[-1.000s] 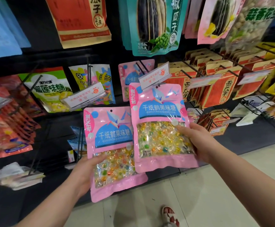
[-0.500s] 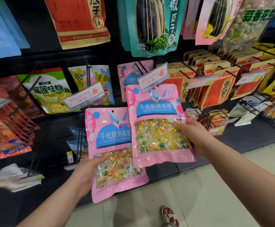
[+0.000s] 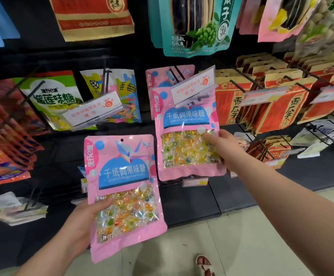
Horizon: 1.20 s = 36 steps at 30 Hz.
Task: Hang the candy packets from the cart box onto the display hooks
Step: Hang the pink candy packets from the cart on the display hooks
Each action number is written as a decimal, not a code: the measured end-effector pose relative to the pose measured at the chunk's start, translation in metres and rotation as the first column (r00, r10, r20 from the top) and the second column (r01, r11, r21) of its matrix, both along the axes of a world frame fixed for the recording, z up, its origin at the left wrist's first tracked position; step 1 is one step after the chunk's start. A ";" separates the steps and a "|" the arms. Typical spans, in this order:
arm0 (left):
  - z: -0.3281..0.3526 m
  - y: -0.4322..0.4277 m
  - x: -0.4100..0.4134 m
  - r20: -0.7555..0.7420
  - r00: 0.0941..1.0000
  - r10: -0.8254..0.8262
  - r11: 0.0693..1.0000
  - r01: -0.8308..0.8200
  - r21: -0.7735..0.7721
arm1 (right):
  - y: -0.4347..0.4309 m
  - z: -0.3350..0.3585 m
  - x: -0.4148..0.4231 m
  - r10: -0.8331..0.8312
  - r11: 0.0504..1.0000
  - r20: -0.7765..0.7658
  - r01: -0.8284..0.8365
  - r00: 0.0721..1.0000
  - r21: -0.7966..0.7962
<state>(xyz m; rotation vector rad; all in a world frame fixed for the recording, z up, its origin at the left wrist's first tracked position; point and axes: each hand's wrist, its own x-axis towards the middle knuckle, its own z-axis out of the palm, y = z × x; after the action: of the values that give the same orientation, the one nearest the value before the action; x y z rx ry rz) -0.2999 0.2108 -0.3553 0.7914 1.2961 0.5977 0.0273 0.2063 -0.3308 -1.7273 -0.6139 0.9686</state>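
I hold two pink candy packets with a blue crane label and a clear window of coloured sweets. My left hand (image 3: 82, 222) grips the lower left side of one packet (image 3: 122, 176), held upright below the hooks. My right hand (image 3: 224, 148) grips the right edge of the second packet (image 3: 184, 136), raised so its top sits behind the white price tag (image 3: 193, 86) at the tip of a black display hook (image 3: 179, 73). Another identical pink packet (image 3: 162, 76) hangs further back on that hook. Whether the second packet's hole is on the hook is hidden by the tag.
A neighbouring hook with a tilted price tag (image 3: 92, 110) carries green and yellow-blue candy bags. Orange seed boxes (image 3: 277, 108) fill the hooks to the right, red packets (image 3: 3, 136) the left. Large bags hang above. My sandalled foot (image 3: 203, 264) stands on the tiled floor.
My right hand has lifted its packet up and back so its top now sits behind the price tag on the hook. The left-hand packet has stayed low, roughly where it was.
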 end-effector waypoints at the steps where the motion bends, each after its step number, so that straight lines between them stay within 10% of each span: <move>1: -0.002 0.001 -0.001 -0.005 1.000 0.007 1.000 -0.007 -0.002 | 0.006 -0.005 0.001 -0.007 1.000 0.017 0.007 1.000 0.008; 18: -0.032 0.005 0.043 0.138 0.984 -0.114 0.992 0.104 0.074 | 0.023 -0.059 0.023 -0.064 0.997 0.301 0.049 0.951 0.055; 25: -0.027 0.003 0.090 0.228 0.944 -0.239 0.971 0.230 0.063 | -0.060 -0.040 -0.018 0.247 0.966 -0.175 -0.227 0.953 0.128; 36: -0.014 0.010 0.130 0.217 0.933 -0.288 0.945 0.241 0.220 | -0.070 -0.033 -0.011 0.034 0.966 -0.094 -0.008 0.995 0.257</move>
<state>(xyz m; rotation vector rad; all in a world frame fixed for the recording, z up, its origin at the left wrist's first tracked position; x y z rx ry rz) -0.1702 0.2204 -0.3692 0.9984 0.8937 0.5855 0.0161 0.1367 -0.3634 -1.4386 -0.6640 0.9389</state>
